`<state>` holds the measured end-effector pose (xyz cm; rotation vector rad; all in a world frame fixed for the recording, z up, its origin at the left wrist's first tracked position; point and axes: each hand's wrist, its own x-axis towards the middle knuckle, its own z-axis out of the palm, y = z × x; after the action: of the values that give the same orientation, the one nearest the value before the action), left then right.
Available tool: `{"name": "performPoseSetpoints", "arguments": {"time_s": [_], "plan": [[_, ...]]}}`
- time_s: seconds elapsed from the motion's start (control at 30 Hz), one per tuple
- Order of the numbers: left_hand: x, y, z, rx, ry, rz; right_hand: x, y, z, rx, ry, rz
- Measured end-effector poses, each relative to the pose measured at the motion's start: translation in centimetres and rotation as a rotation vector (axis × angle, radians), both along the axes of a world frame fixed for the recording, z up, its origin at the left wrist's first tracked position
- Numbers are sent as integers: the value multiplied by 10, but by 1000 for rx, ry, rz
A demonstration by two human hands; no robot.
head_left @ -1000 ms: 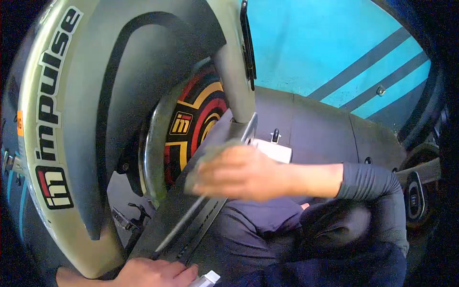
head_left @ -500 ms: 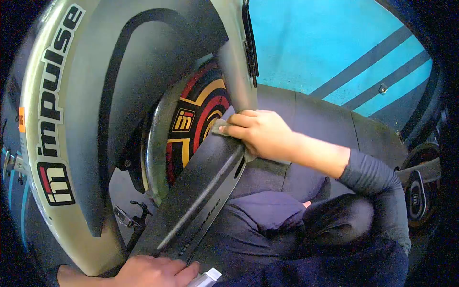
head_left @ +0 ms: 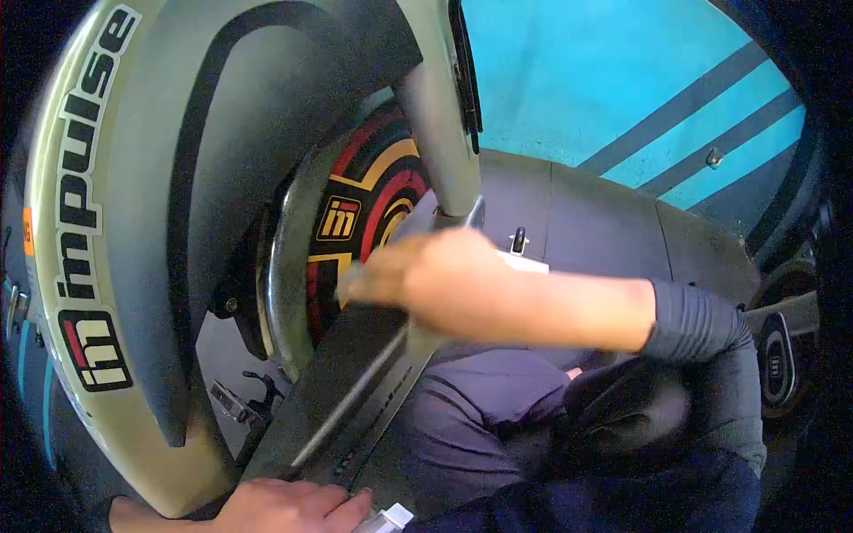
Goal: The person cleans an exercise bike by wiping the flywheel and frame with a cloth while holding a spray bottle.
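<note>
My right hand (head_left: pixel 435 275), blurred by motion, presses a grey cloth (head_left: pixel 353 282) onto the black lower beam (head_left: pixel 346 382) of an exercise bike. Part of the cloth hangs below the palm along the beam's side. At the bottom, my left hand (head_left: pixel 289 508) curls around a clear container with a white cap (head_left: pixel 394 517), beside the beam's near end. Behind the beam stands the flywheel (head_left: pixel 369 209) with red and gold rings.
The large grey and gold frame (head_left: pixel 115 266) marked "impulse" fills the left side. Dark floor mats (head_left: pixel 613 222) lie beyond the beam, before a blue striped wall (head_left: pixel 577 80). A pedal (head_left: pixel 777 364) of other equipment is at the right, near my folded legs (head_left: pixel 471 417).
My right hand has slid with the cloth down the beam, toward the lower left, uncovering the beam's far end and a small black fitting beyond it. My left hand has barely moved.
</note>
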<state>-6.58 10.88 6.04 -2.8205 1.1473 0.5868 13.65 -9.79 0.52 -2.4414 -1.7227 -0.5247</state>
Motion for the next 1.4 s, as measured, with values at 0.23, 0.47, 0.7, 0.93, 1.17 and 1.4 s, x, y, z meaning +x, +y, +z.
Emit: {"name": "performPoseSetpoints", "arguments": {"time_s": [0.23,0.47,0.7,0.93,1.17,1.4], "plan": [[0,-7,2,-301,18,159,43,6,7,-205,-58,-374],[1,-7,0,-305,28,159,-7,12,2,-119,22,-37],[-1,-8,4,-312,37,182,-37,13,-21,321,-52,549],[-2,-8,0,-313,25,180,55,-58,-45,272,-165,307],[0,-9,3,-302,43,166,41,-50,-43,315,-167,145],[1,-10,4,-280,47,180,-39,-5,-35,347,-16,525]]}}
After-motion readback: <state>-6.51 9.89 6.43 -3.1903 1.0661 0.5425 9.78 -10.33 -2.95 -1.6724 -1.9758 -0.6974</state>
